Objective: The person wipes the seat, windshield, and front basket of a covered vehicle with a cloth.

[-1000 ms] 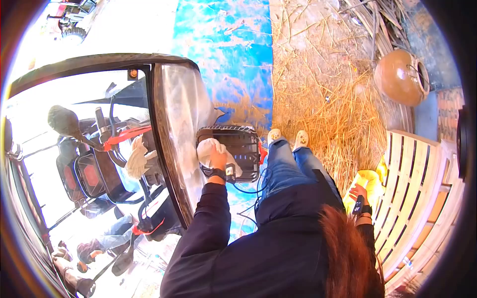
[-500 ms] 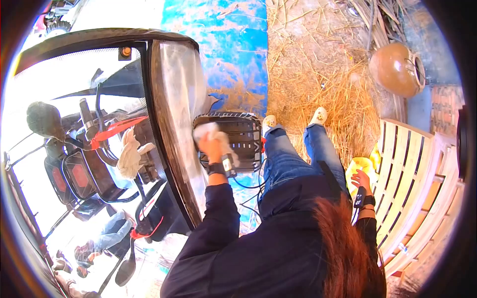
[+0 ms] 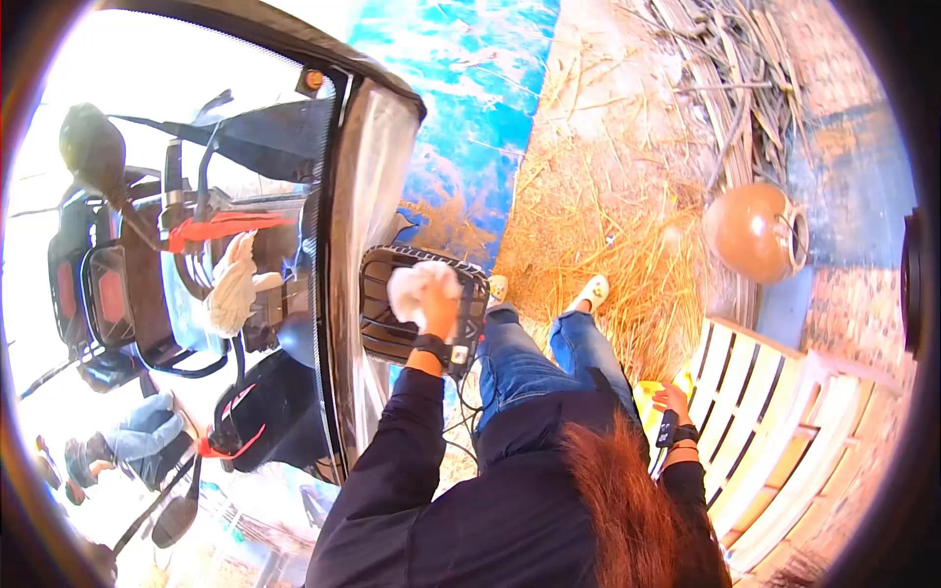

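The left hand has its fingers closed around 1 white cloth, which is over the black basket, beside the clear plastic sheet. Whether the cloth touches the basket, I cannot tell. The right hand is with its fingers loosely spread, near the yellow object and the slatted wooden pallet. 2 pale shoes stand to the right of the basket.

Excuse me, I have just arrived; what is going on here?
A person's left hand is pressing what looks like a pale cloth over a black slatted rack. The right hand is off to the side, near a yellow item and a wooden pallet; whether it touches either is unclear.
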A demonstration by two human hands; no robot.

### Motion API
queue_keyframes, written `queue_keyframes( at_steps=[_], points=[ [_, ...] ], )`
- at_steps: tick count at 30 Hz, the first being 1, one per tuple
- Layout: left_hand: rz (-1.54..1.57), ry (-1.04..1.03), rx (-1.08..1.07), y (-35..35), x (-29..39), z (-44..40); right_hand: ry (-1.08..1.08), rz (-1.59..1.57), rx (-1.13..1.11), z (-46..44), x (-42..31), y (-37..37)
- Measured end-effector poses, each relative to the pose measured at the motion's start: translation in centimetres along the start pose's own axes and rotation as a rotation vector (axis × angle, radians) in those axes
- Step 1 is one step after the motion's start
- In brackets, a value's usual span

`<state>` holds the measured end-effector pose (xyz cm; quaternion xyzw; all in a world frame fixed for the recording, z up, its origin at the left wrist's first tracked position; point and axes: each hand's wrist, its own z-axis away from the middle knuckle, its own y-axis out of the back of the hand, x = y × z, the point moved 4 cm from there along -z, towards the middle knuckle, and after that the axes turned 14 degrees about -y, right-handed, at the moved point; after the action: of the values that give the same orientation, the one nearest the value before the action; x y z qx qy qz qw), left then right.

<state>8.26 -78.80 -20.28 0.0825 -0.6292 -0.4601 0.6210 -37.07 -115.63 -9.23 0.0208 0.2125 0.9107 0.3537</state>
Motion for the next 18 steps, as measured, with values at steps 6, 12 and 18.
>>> queue_keyframes(
  at_steps=[6, 12, 18],
  points=[
    [0.374, -0.262, -0.285, -4.0, 6.0, 3.4, 0.067, 0.000, -0.111, -1.5, -3.5, -3.7],
    [0.687, 0.263, 0.230, 3.6, -0.1, 5.2, 0.149, -0.028, -0.114, 0.6, -5.9, -3.8],
    [0.118, 0.342, 0.828, 13.9, 1.5, 6.2, 0.076, -0.038, -0.084, -1.7, -3.7, -2.0]
  ],
)
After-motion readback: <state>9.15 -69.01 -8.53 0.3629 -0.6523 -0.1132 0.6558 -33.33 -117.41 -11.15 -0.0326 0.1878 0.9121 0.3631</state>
